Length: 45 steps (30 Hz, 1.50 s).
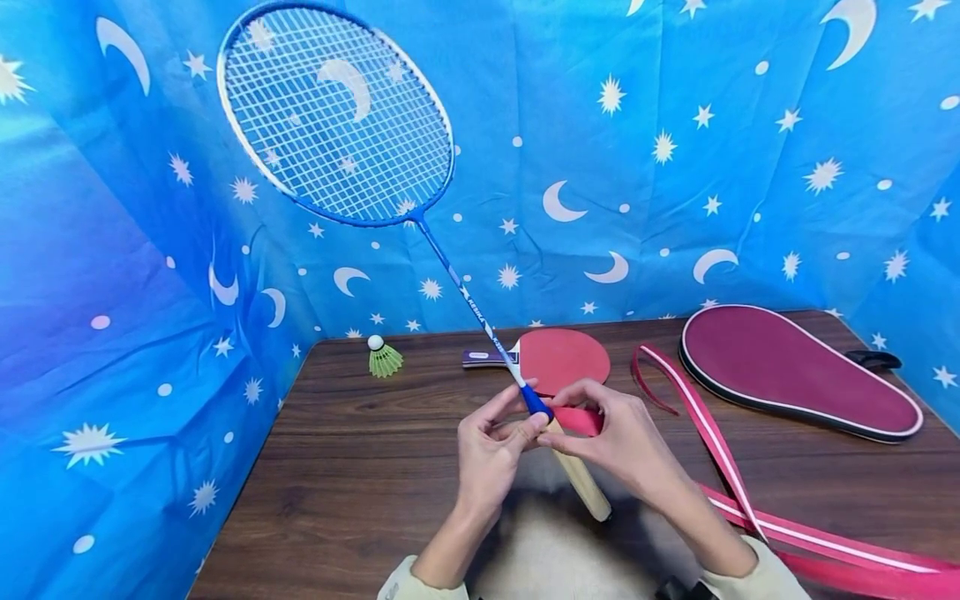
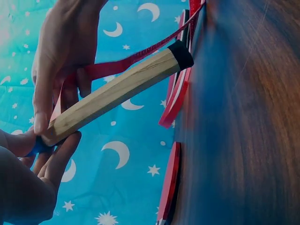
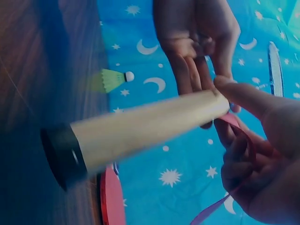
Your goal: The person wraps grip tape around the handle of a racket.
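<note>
A blue badminton racket [image 1: 450, 271] slants up and left in the head view, its bare wooden handle [image 1: 581, 483] pointing down toward the table. My left hand [image 1: 491, 450] pinches the racket at the blue cone above the wood. On the other side, my right hand [image 1: 615, 429] pinches the end of a red grip tape [image 1: 577, 420] against the top of the handle. In the left wrist view the tape [image 2: 110, 69] runs through the right hand's fingers and trails off past the black end cap [image 2: 181, 55]. The right wrist view shows the wooden handle [image 3: 150, 126] between both hands.
Behind the hands lies a red table tennis bat [image 1: 566, 358], with a yellow-green shuttlecock [image 1: 385, 358] to its left. A maroon bat case [image 1: 795, 367] lies at the right rear. The tape's loose length [image 1: 708, 425] loops over the right side of the wooden table [image 1: 337, 483].
</note>
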Motion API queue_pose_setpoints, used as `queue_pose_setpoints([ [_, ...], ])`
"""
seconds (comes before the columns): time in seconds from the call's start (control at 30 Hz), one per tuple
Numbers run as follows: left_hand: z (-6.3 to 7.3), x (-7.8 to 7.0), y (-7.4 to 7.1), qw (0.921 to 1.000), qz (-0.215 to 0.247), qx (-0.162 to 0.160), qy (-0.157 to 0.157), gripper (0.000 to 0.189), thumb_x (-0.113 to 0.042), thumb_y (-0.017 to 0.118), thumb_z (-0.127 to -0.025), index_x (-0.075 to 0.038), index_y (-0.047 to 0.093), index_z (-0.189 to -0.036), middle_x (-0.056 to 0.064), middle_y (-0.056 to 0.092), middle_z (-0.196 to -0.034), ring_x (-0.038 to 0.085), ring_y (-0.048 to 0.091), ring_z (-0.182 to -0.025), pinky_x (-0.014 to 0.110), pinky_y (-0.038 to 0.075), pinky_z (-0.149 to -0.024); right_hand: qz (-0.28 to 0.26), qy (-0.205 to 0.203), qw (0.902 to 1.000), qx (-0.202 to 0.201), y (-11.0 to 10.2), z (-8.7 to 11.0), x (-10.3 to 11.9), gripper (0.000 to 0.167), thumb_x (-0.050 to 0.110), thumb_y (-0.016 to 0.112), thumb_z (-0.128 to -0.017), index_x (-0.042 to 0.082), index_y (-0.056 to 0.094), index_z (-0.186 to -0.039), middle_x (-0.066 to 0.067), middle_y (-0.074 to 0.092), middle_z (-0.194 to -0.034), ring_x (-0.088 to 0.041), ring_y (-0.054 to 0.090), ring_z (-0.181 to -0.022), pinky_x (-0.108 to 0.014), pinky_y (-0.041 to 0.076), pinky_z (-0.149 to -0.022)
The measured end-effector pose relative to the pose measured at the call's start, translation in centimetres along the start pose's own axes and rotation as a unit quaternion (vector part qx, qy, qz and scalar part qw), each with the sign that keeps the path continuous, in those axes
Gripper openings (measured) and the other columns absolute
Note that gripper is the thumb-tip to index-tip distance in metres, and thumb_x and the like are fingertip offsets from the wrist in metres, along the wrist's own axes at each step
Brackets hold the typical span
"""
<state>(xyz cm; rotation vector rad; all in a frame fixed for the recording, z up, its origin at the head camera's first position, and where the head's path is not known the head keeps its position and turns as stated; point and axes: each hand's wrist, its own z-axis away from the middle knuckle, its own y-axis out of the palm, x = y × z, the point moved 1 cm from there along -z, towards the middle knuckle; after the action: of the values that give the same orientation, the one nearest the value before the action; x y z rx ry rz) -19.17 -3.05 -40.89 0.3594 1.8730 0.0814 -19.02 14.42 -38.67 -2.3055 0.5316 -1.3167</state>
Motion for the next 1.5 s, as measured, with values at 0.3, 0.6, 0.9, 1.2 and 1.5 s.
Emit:
queue_pose_setpoints([
  [0.3, 0.1, 0.3, 0.1, 0.9995, -0.001, -0.030, -0.001, 0.039, -0.001, 0.076, -0.083, -0.004, 0.068, -0.121, 0.020, 0.070, -0.101, 0.035, 0.071, -0.081, 0.041, 0.058, -0.071, 0.010, 0.001, 0.9997, -0.020, 0.6, 0.2, 0.1, 0.034, 0.019, 0.090, -0.071, 0.022, 0.068, -0.096, 0.012, 0.067, -0.085, -0.008, 0.054, -0.058, -0.025, 0.045, -0.052],
  [0.6, -0.2, -0.1, -0.2, 0.9960, -0.082, -0.020, 0.028, 0.030, -0.011, 0.078, -0.084, -0.013, 0.073, -0.114, 0.009, 0.073, -0.095, 0.026, 0.071, -0.086, 0.034, 0.057, -0.078, -0.111, 0.039, 0.9920, 0.045, 0.0, 0.0, -0.8, 0.026, 0.030, 0.084, -0.079, 0.024, 0.072, -0.101, 0.008, 0.070, -0.089, -0.015, 0.063, -0.064, -0.028, 0.052, -0.056],
  [0.9, 0.1, -0.3, 0.2, 0.9923, -0.110, -0.024, 0.051, 0.020, -0.003, 0.074, -0.086, -0.002, 0.067, -0.105, 0.010, 0.071, -0.093, 0.025, 0.071, -0.087, 0.032, 0.058, -0.074, -0.068, 0.030, 0.9961, 0.047, -0.3, 0.0, -0.8, 0.027, 0.029, 0.084, -0.079, 0.028, 0.072, -0.103, 0.011, 0.069, -0.087, -0.014, 0.060, -0.063, -0.028, 0.050, -0.054],
  [1.2, 0.1, -0.6, 0.0, 0.9959, -0.089, 0.004, 0.019, 0.020, 0.005, 0.067, -0.089, 0.000, 0.064, -0.108, 0.014, 0.070, -0.101, 0.027, 0.070, -0.093, 0.034, 0.057, -0.079, -0.067, 0.046, 0.9920, 0.096, -1.3, -0.1, -1.1, 0.022, 0.023, 0.079, -0.085, 0.026, 0.072, -0.106, 0.007, 0.069, -0.086, -0.015, 0.064, -0.065, -0.031, 0.052, -0.052],
  [1.5, -0.1, -0.8, -0.4, 0.9949, -0.049, 0.083, -0.028, 0.017, -0.002, 0.052, -0.100, 0.005, 0.052, -0.115, 0.023, 0.057, -0.112, 0.035, 0.069, -0.093, 0.042, 0.058, -0.074, -0.086, 0.060, 0.9924, 0.064, -0.9, 0.0, -1.2, 0.016, 0.015, 0.077, -0.086, 0.027, 0.076, -0.097, 0.008, 0.070, -0.083, -0.015, 0.061, -0.061, -0.029, 0.051, -0.048],
])
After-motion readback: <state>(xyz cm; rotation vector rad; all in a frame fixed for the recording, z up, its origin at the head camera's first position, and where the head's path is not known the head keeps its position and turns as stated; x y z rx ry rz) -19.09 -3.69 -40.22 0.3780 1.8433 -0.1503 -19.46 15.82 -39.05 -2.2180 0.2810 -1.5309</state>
